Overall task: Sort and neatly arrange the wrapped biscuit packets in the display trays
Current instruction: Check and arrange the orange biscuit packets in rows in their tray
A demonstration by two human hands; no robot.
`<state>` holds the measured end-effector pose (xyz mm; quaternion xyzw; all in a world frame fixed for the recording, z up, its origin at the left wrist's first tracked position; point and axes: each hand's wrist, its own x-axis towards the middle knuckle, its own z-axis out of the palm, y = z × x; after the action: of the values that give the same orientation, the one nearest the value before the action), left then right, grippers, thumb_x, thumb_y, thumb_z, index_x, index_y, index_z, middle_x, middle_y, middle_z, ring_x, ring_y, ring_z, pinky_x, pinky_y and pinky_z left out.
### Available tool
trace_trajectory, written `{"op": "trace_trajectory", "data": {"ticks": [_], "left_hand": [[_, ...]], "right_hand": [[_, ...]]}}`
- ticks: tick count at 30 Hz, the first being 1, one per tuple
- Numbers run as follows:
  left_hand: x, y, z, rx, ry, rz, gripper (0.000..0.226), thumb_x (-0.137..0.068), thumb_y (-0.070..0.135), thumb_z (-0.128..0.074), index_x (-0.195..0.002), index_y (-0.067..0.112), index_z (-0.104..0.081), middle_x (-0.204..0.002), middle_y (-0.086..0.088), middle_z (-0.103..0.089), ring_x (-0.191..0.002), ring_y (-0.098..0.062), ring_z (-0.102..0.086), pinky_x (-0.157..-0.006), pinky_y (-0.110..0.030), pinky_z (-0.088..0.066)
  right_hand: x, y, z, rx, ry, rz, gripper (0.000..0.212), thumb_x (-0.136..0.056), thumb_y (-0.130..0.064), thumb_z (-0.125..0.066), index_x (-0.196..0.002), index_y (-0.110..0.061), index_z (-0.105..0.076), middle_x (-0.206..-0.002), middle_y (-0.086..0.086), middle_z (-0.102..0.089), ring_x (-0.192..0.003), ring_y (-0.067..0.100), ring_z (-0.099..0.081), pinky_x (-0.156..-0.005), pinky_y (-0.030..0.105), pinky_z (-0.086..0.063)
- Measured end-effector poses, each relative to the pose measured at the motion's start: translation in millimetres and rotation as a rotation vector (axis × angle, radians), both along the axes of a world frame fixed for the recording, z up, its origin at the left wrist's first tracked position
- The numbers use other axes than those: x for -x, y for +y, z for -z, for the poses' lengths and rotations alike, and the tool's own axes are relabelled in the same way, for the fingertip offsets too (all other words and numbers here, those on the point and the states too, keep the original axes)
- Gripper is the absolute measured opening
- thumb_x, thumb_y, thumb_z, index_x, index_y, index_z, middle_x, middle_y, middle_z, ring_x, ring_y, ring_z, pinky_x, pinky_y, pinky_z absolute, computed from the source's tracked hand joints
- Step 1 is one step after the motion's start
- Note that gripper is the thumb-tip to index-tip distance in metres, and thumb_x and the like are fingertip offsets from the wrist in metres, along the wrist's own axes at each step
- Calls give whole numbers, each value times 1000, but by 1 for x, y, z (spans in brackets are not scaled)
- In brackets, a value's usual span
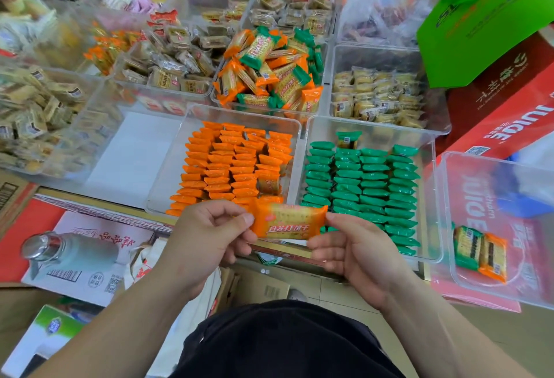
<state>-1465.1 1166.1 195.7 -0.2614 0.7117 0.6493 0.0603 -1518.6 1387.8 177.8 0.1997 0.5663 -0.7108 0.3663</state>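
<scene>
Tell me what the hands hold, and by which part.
One orange packet: the left hand pinches its left end, the right hand its right end.

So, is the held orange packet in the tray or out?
Out. Left hand and right hand pinch the packet by its ends, near the front rim of the tray.

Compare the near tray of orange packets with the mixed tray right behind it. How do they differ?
The near tray holds only orange packets; the mixed tray holds orange and green packets together. Near tray packets stand on edge in tidy rows; mixed tray packets lie heaped at all angles. Both trays are clear plastic.
</scene>
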Motion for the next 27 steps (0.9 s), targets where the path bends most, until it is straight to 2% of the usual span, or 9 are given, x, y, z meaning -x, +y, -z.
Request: {"op": "trace_trajectory", "data": {"ticks": [2,4,7,9,12,14,16,22,27], "left_hand": [[2,0,7,91,35,42,11,-92,3,-67,-88,12,-74,-76,-7,-75,-71,-20,-72,-57,-28,-56],[6,-2,19,196,53,96,20,-89,6,-71,-86,24,-77,-82,5,-77,-79,-10,-72,-67,-24,-58],[16,-9,45,339,66,179,32,-89,10,-73,-87,41,-74,-88,24,-74,-87,1,-68,-77,-18,-52],[25,-16,65,442,81,251,27,-92,18,-70,-105,41,-71,-105,26,-72,-102,4,-64,-90,-24,-52],[39,-27,99,758,49,463,48,-93,51,-56,-132,25,-63,-138,4,-60,-129,-18,-54,-107,-40,-42],[47,-32,122,962,-49,633,66,-89,66,-38,-143,29,-52,-155,-2,-44,-142,-32,-40,-114,-54,-30],[53,-37,140,1116,-207,748,71,-89,74,-27,-151,41,-34,-167,-1,-19,-151,-38,-17,-117,-64,-12],[57,-42,151,1159,-241,777,77,-85,84,-16,-153,48,-23,-169,1,0,-153,-38,-4,-118,-65,-8],[57,-41,154,1168,-223,754,77,-86,82,-18,-154,47,-18,-169,1,4,-154,-35,0,-120,-60,-7]], "right_hand": [[4,-2,1,28,-24,27,31,-104,-34,-48,-109,-7,-63,-93,23,-75,-71,27,-73,-57,30,-56],[10,-7,5,31,3,55,28,-102,-30,-55,-111,-5,-65,-100,22,-74,-81,30,-75,-59,29,-59],[22,-16,16,-37,87,105,14,-96,-9,-64,-109,-4,-63,-97,22,-75,-78,29,-75,-61,27,-60],[35,-24,21,-120,202,113,19,-96,-5,-64,-114,-9,-60,-96,18,-76,-77,25,-75,-64,27,-60],[63,-34,33,-342,487,11,42,-94,-11,-69,-131,-23,-53,-96,3,-77,-85,15,-75,-73,31,-60],[82,-41,44,-556,729,-131,48,-92,-19,-72,-137,-23,-56,-104,-3,-76,-90,9,-73,-83,32,-59],[96,-51,56,-758,972,-269,38,-92,-21,-72,-129,-19,-67,-107,-2,-76,-93,10,-72,-87,32,-59],[115,-87,92,-1025,1236,-814,16,-94,-23,-65,-106,-17,-74,-95,8,-70,-89,30,-65,-72,34,-46],[121,-109,112,-1309,1267,-986,18,-93,-39,-61,-105,-36,-74,-98,-4,-67,-110,26,-50,-88,44,-36]]}}
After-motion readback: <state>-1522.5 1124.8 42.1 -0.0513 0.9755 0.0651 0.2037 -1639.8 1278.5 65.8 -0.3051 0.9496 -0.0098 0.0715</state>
